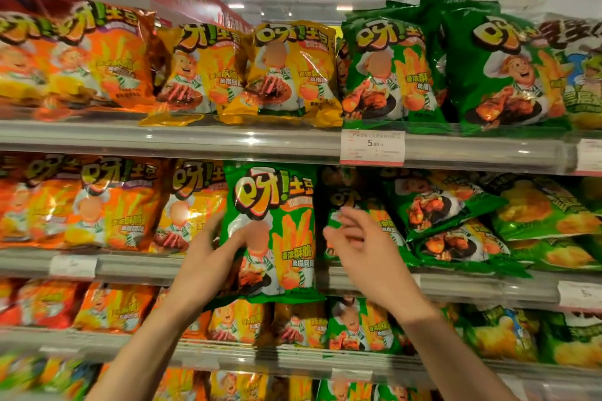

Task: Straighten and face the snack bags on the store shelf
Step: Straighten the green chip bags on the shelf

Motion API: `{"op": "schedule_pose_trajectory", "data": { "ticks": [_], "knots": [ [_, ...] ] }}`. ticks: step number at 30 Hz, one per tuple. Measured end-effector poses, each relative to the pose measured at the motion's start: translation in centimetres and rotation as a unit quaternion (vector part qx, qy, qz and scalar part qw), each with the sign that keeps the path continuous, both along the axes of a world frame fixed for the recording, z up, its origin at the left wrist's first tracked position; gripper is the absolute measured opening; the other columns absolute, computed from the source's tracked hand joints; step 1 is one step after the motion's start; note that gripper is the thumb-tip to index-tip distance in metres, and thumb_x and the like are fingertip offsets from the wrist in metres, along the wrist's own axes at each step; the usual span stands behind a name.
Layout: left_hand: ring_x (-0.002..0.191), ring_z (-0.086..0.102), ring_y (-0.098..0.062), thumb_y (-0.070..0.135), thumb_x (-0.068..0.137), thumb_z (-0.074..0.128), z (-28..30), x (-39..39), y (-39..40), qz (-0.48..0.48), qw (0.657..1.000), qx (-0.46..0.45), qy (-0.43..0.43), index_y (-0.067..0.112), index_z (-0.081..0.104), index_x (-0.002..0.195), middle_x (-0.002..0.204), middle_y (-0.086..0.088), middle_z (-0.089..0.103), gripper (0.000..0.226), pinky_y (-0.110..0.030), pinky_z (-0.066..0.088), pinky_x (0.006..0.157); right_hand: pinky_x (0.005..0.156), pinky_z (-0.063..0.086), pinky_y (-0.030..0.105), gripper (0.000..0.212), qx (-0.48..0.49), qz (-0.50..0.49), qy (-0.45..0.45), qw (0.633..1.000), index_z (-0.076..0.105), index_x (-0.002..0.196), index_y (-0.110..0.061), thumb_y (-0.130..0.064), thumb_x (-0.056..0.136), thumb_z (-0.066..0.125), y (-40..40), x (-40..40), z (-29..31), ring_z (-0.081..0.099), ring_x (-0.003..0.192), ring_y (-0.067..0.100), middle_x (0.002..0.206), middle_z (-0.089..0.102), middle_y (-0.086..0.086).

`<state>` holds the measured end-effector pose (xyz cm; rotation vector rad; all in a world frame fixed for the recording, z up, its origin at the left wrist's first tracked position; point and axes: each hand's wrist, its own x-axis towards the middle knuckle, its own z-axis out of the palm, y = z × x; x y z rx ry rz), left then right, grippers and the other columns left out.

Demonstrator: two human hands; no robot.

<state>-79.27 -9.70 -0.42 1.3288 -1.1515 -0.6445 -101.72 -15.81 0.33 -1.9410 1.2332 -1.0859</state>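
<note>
Facing step, mid shelf (208, 265): left hand (208, 257) grips the green bag (273, 231) by its left edge, thumb across the front, fingers behind. Bag is upright, label out, held forward of the front lip w/ its bottom hanging below the rail. Right hand (361, 247) is loose and open, holds nothing, just beside the bag's right edge and in front of the dark gap (325, 205) in the row.

To do it well, probably: keep bag vertical, lift the bottom over the lip, slide it right into that gap, then press flat w/ the open hand so the logo sits square w/ the orange bags (117, 205) on the left.

Edges & room: gap looks narrow. Right of it, tipped green bags (433, 205) lie stacked on their sides and lean toward the front edge; they could slip off if bumped, so fix them after. Shelf above, w/ price tag (372, 147), caps headroom, so go in low, not over the top.
</note>
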Motion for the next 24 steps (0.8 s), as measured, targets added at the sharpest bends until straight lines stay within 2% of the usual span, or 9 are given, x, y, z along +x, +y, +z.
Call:
{"op": "schedule_pose_trajectory", "data": {
  "ticks": [3,7,10,12,15,18,20,22,24],
  "knots": [
    [0.096,0.053,0.016,0.042,0.094,0.062,-0.1,0.5,-0.3,0.004,1.0,0.004,-0.014,0.04,0.043,0.13,0.112,0.034,0.05,0.041,-0.008,0.04,0.081,0.106,0.04,0.038,0.064,-0.102,-0.129,0.171,0.971,0.041,0.146,-0.013,-0.05,0.096,0.053,-3.0,-0.6,1.6,0.047,0.128,0.024,0.141,0.047,0.008],
    [0.124,0.054,-0.008,0.073,0.077,0.063,0.0,0.9,-0.2,0.01,0.999,0.006,-0.04,0.038,0.046,0.143,0.14,0.016,0.054,0.077,-0.034,0.044,0.104,0.103,0.038,0.043,0.077,-0.024,-0.166,0.339,0.926,0.047,0.134,0.0,-0.065,0.094,0.041,-7.3,0.3,2.4,0.045,0.124,0.04,0.134,0.05,0.025],
    [0.097,0.054,0.009,0.043,0.095,0.062,-0.5,1.0,-0.6,0.015,1.0,-0.008,-0.015,0.038,0.041,0.141,0.119,0.027,0.054,0.051,-0.013,0.041,0.081,0.106,0.036,0.046,0.079,0.037,-0.149,0.371,0.916,0.056,0.13,-0.005,-0.072,0.091,0.039,-9.0,1.1,1.9,0.043,0.129,0.04,0.138,0.052,0.023],
    [0.085,0.053,0.015,0.034,0.097,0.059,-0.2,0.7,-0.4,0.021,1.0,-0.006,-0.017,0.04,0.038,0.136,0.109,0.031,0.05,0.045,-0.007,0.039,0.072,0.108,0.032,0.049,0.078,0.071,-0.147,0.37,0.914,0.055,0.134,-0.009,-0.073,0.09,0.041,-9.3,1.4,1.7,0.036,0.136,0.04,0.144,0.046,0.02],
    [0.103,0.054,0.001,0.032,0.097,0.059,0.2,0.7,-0.3,0.028,0.999,-0.015,-0.012,0.033,0.039,0.144,0.115,0.023,0.049,0.051,-0.018,0.04,0.088,0.104,0.038,0.048,0.07,0.075,-0.158,0.354,0.919,0.058,0.128,-0.013,-0.069,0.088,0.049,-9.4,1.3,1.5,0.041,0.13,0.04,0.138,0.05,0.017],
    [0.129,0.047,-0.014,0.041,0.096,0.061,-0.2,1.3,-0.5,0.027,0.999,-0.006,-0.018,0.024,0.032,0.154,0.144,0.01,0.046,0.067,-0.032,0.037,0.103,0.084,0.051,0.038,0.041,0.046,-0.157,0.286,0.944,0.06,0.086,-0.016,-0.057,0.089,0.056,-9.6,0.6,1.5,0.057,0.101,0.033,0.111,0.064,0.013],
    [0.135,0.043,-0.016,0.046,0.095,0.061,-0.1,1.3,-0.5,0.024,1.0,-0.006,-0.019,0.025,0.029,0.156,0.155,0.005,0.04,0.072,-0.036,0.037,0.109,0.071,0.049,0.033,0.038,0.042,-0.149,0.222,0.963,0.053,0.074,-0.017,-0.051,0.089,0.06,-9.5,0.0,1.8,0.058,0.083,0.027,0.091,0.063,0.008],
    [0.136,0.043,-0.016,0.046,0.095,0.061,0.0,1.4,-0.4,0.023,1.0,-0.009,-0.014,0.026,0.03,0.155,0.155,0.005,0.039,0.071,-0.038,0.037,0.111,0.068,0.051,0.033,0.037,0.042,-0.136,0.152,0.978,0.057,0.082,-0.014,-0.05,0.087,0.065,-9.4,-0.5,1.8,0.061,0.079,0.025,0.085,0.063,0.007],
    [0.137,0.044,-0.017,0.051,0.092,0.062,0.0,1.3,-0.3,0.027,0.999,-0.01,-0.019,0.026,0.031,0.155,0.155,0.005,0.041,0.074,-0.042,0.036,0.114,0.078,0.055,0.037,0.041,0.037,-0.118,0.086,0.989,0.06,0.102,-0.013,-0.049,0.084,0.069,-9.5,-0.9,1.6,0.063,0.085,0.025,0.092,0.065,0.007]
  ]
}}
